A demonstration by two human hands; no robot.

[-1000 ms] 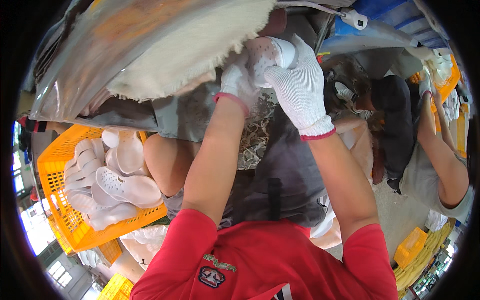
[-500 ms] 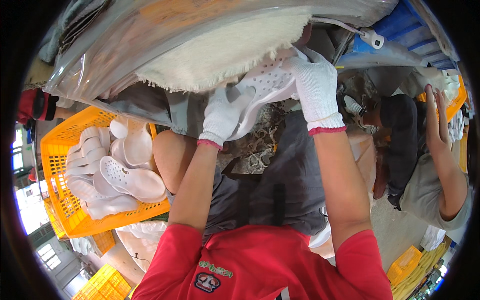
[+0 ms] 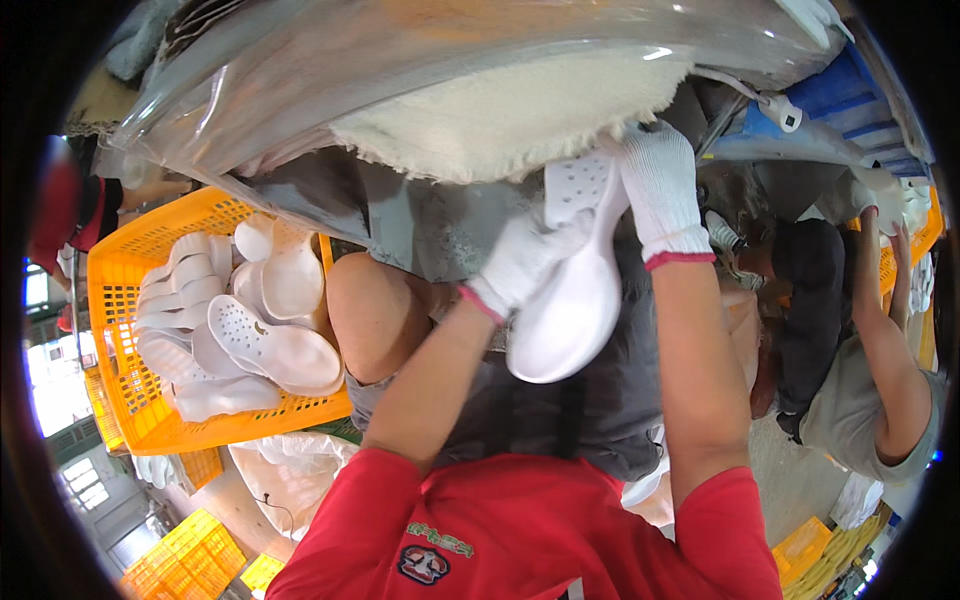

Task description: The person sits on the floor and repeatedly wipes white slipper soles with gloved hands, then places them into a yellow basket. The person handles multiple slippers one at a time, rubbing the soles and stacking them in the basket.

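A white foam clog (image 3: 575, 310) with a perforated toe hangs tilted in front of my lap, its smooth heel end towards me. My right hand (image 3: 660, 185), in a white knit glove with a pink cuff, is closed on the toe end, up by the frayed cream cloth (image 3: 510, 110). On the clog's left side is my gloved left hand (image 3: 525, 258), its fingers smeared by motion, so their grip is unclear. To my left, an orange plastic crate (image 3: 135, 425) holds several more white clogs (image 3: 275, 345).
Clear plastic sheeting (image 3: 270, 100) covers the work surface ahead, with a white cable switch (image 3: 785, 113) hanging at its right. At far right a person in a grey shirt (image 3: 850, 400) has their hands raised by another orange crate. A person's red sleeve (image 3: 60, 220) shows far left.
The clog has swung down, its heel end coming nearer my lap. My left hand has moved right and towards me along it. The right hand keeps its hold at the toe.
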